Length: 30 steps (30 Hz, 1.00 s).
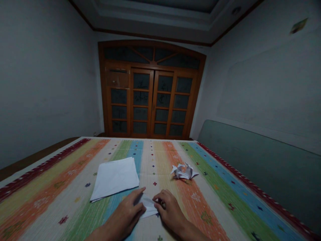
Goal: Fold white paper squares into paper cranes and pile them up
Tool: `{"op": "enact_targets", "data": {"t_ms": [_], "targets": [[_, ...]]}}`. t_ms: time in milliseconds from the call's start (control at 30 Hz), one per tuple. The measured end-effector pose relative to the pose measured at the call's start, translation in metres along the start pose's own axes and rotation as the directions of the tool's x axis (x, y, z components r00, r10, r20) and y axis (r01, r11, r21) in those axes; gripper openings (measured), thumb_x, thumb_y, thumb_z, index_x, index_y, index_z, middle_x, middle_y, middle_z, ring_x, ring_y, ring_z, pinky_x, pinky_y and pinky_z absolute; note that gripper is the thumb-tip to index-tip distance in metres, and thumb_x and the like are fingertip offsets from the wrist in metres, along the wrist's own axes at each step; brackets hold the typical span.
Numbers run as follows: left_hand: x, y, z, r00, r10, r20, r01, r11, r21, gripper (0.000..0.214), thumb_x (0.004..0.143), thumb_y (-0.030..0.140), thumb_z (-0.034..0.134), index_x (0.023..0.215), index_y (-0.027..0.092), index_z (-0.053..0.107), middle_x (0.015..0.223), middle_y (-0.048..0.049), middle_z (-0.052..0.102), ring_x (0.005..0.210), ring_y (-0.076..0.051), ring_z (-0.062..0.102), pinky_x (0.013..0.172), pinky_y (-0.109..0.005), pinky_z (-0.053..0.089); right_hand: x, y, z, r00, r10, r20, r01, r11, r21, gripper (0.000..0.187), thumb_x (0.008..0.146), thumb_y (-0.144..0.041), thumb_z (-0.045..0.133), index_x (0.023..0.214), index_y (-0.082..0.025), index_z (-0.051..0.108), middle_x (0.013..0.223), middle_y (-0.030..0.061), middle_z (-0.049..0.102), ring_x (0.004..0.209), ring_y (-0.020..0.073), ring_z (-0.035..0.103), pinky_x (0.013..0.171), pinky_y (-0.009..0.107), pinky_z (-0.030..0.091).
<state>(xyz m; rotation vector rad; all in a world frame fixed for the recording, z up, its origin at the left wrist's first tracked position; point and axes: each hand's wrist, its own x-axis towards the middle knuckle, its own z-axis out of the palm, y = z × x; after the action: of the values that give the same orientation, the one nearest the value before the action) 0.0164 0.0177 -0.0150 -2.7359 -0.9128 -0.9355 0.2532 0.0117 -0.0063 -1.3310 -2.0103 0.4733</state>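
A small folded piece of white paper (148,208) lies on the table between my hands, close to the near edge of the view. My left hand (127,209) rests at its left side, the thumb pressing on the paper and the index finger stretched out along its far side. On the right, my right hand (170,209) pinches the paper's edge between thumb and curled fingers. Part of the paper is covered by the fingers. Just beyond my left hand lies a stack of white paper sheets (116,177). Folded paper figures (184,171) stand beyond my right hand.
A striped, patterned tablecloth (160,157) covers the table. Along the right side runs a pale green panel (250,150) that looks like a bench back or headboard. Wooden doors with glass panes (152,100) close off the far end of the room.
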Motion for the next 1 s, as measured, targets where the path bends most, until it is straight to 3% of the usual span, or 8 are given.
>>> {"op": "enact_targets", "data": {"t_ms": [133,233,533,733,900,1000], "targets": [[-0.002,-0.001,-0.001,0.999,0.033,-0.038,-0.033,0.999,0.019,0.016,0.099,0.012,0.061,0.101,0.023,0.072,0.133,-0.0106,0.065,0.122,-0.029,0.06,0.096,-0.043,0.058,-0.003,-0.003,-0.002,0.997,-0.07,0.014,0.07,0.997,-0.017,0.026,0.083,0.002,0.065,0.097,-0.017,0.075,0.095,0.0079,0.069,0.094,0.0236,0.065,0.085,0.031,0.048],[-0.002,0.0,-0.004,0.994,0.069,-0.085,-0.064,0.996,0.067,0.016,0.101,0.015,0.061,0.103,0.025,0.073,0.129,-0.0095,0.067,0.117,-0.029,0.059,0.092,-0.043,0.06,-0.004,-0.004,-0.001,0.994,-0.104,0.015,0.104,0.995,-0.006,0.027,0.084,0.004,0.063,0.096,-0.017,0.074,0.096,0.0079,0.068,0.093,0.0231,0.065,0.082,0.03,0.048],[0.006,0.003,-0.009,0.994,0.067,-0.088,-0.06,0.995,0.079,0.02,0.103,0.011,0.055,0.105,0.023,0.071,0.118,-0.0105,0.066,0.103,-0.026,0.062,0.081,-0.037,0.061,-0.005,-0.003,0.001,0.989,-0.143,0.039,0.143,0.99,0.009,0.035,0.085,0.006,0.057,0.104,-0.02,0.073,0.095,0.0066,0.067,0.089,0.0216,0.066,0.081,0.029,0.05],[0.01,-0.002,-0.004,0.995,-0.08,-0.055,0.08,0.997,-0.014,0.02,0.1,0.007,0.052,0.091,0.02,0.066,0.094,-0.0055,0.069,0.079,-0.02,0.068,0.071,-0.028,0.058,-0.005,-0.002,0.003,0.987,-0.152,0.057,0.151,0.988,0.013,0.037,0.086,0.007,0.055,0.104,-0.019,0.075,0.098,0.0081,0.067,0.092,0.0222,0.066,0.082,0.029,0.051],[0.009,-0.005,-0.006,0.989,-0.14,-0.052,0.133,0.984,-0.115,0.029,0.095,0.001,0.052,0.111,0.021,0.066,0.096,-0.0047,0.072,0.083,-0.02,0.072,0.075,-0.027,0.058,-0.006,0.001,0.005,0.985,-0.166,0.052,0.166,0.986,0.012,0.039,0.088,0.006,0.055,0.112,-0.019,0.074,0.1,0.0092,0.068,0.095,0.0227,0.066,0.084,0.03,0.051],[0.01,-0.002,-0.012,0.991,-0.134,-0.009,0.131,0.976,-0.172,0.034,0.092,0.001,0.051,0.112,0.022,0.069,0.099,-0.0056,0.072,0.088,-0.021,0.072,0.079,-0.028,0.059,-0.006,0.002,0.006,0.984,-0.169,0.048,0.17,0.985,-0.009,0.035,0.09,0.003,0.055,0.109,-0.019,0.076,0.097,0.0089,0.068,0.091,0.0216,0.066,0.081,0.028,0.051]]}}
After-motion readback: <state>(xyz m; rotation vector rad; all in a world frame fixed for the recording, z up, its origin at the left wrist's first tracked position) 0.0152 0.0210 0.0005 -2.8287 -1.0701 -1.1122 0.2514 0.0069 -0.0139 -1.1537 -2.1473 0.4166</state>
